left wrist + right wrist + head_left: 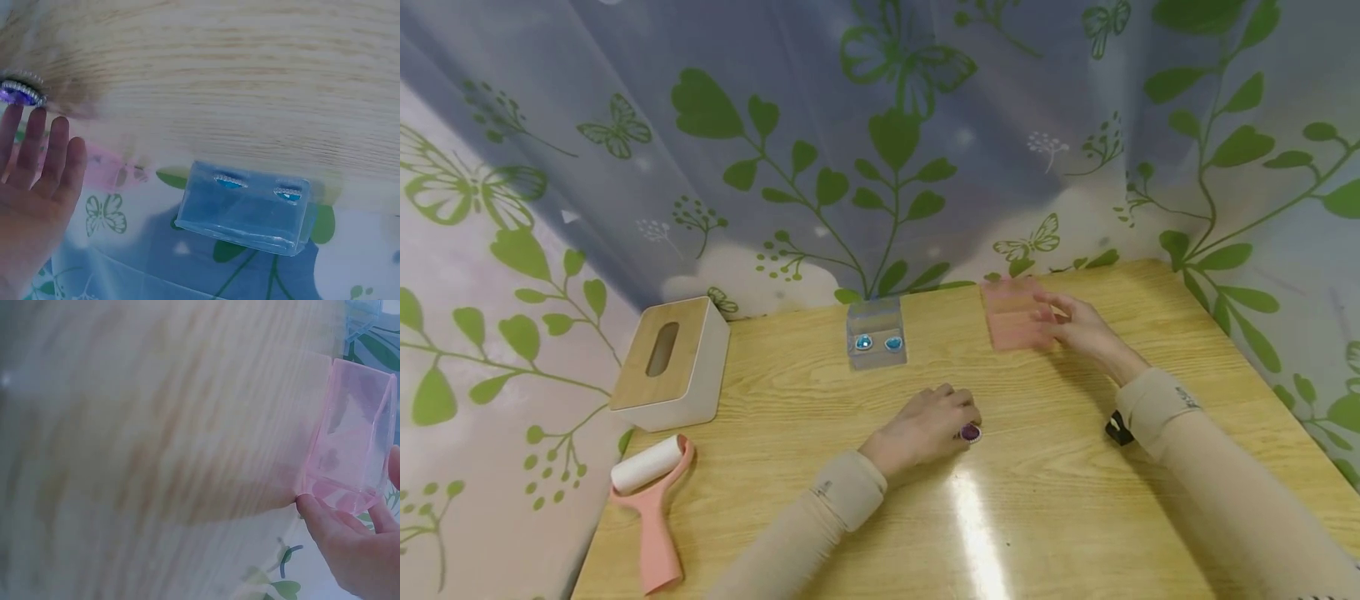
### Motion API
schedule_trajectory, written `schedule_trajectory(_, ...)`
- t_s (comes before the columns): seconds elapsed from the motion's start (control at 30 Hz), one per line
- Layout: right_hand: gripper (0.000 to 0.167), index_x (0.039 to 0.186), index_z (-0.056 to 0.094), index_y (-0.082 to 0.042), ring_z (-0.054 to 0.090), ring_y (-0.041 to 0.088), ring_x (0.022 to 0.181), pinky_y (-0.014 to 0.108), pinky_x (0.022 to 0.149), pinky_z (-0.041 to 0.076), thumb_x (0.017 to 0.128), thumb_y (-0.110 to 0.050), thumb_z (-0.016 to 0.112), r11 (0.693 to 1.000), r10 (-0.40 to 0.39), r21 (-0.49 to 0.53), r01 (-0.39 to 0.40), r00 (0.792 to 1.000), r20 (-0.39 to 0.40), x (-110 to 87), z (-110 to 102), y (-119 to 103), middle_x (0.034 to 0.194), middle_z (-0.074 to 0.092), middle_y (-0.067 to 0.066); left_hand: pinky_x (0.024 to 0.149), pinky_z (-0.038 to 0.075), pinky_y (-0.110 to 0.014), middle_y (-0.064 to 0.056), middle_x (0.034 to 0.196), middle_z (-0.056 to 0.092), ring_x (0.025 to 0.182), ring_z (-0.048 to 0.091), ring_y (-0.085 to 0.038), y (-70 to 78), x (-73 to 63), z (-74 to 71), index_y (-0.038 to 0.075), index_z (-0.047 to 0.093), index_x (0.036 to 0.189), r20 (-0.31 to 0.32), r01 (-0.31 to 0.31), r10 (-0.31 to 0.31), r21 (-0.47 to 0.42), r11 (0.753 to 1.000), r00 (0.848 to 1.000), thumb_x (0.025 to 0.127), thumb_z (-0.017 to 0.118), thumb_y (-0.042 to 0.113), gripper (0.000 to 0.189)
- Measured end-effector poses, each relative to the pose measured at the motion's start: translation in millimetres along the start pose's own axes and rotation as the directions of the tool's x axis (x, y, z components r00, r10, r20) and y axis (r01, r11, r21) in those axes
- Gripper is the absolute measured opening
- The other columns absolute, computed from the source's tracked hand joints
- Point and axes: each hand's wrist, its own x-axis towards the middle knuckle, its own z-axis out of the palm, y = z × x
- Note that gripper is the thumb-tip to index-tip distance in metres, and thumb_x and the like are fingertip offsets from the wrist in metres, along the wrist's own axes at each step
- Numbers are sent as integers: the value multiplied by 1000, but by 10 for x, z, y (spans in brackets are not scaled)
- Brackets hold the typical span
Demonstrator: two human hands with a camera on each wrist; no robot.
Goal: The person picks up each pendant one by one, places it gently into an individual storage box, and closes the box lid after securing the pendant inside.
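In the head view my left hand (925,425) is low over the middle of the table, pinching an oval purple gem ornament (971,433) with a sparkling rim. The left wrist view has its fingertips right at the ornament's edge; the thumb is hidden there. At the back right, my right hand (1086,333) holds the right end of a translucent pink box (1011,315). Its fingers (319,522) lie along that end in the right wrist view. A clear bluish box (877,312) with two blue gem ornaments (864,342) stands to the left of the pink one.
On the left is a white tissue box (700,392) with a wooden top. In front of it lies a pink-handled lint roller (658,533). A patterned curtain (805,150) hangs along the table's back edge. A small black object (1118,428) shows beneath the right cuff.
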Motion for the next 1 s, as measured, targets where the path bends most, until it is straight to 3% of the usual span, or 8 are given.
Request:
schedule_trajectory(0.2,69,167,21,-4,30,49,157,6,89,45,108,-8,56,1000,6,-7,-6,1000,-5,-4,7,-20,162,41,33,91,59,-27,8,121,69,109,64,-11,17,27,35,27,73,120,-39,-17,22,113,993,999,102,68,41,24)
schedule_trajectory(0.3,70,168,19,-4,29,49,158,18,101,49,108,-9,55,1000,13,-17,-13,1000,-7,0,9,-26,166,36,31,88,59,-27,9,117,70,105,64,-11,23,34,50,27,72,118,-56,-17,24,123,992,998,104,65,40,21)
schedule_trajectory(0.4,72,168,15,-1,25,53,158,44,120,46,108,-7,54,1000,0,-25,-1,1000,-9,10,9,-26,173,21,28,89,60,-28,8,117,71,106,66,-12,24,32,45,25,69,121,-76,-7,14,84,996,997,105,62,38,21)
schedule_trajectory(0.5,74,167,10,2,22,57,157,63,126,32,107,-4,54,999,-24,-35,23,1000,-12,8,7,-29,176,8,25,93,60,-29,5,121,72,110,67,-13,15,31,24,23,67,129,-94,-2,7,51,999,996,106,61,36,27)
schedule_trajectory(0.7,76,167,10,1,22,58,156,65,126,31,107,-5,57,999,-36,-40,35,999,-4,-27,3,-52,176,9,26,94,59,-23,1,125,71,114,68,-15,-21,36,-35,17,65,136,-204,-12,-2,-69,998,979,103,67,33,37)
schedule_trajectory(0.87,77,167,11,1,23,57,156,65,126,32,107,-7,58,999,-38,-34,39,999,6,-32,10,-71,176,11,26,110,56,-27,-5,137,69,128,66,-20,-47,38,-126,10,63,139,-269,-1,-63,-230,973,961,99,75,24,45)
schedule_trajectory(1.0,77,168,10,1,23,57,156,65,126,32,107,-5,57,999,-39,-29,40,999,10,-24,4,-55,176,9,26,109,55,-23,-3,130,71,123,69,-18,-65,45,-167,10,67,133,-310,10,-110,-308,951,944,97,77,21,39)
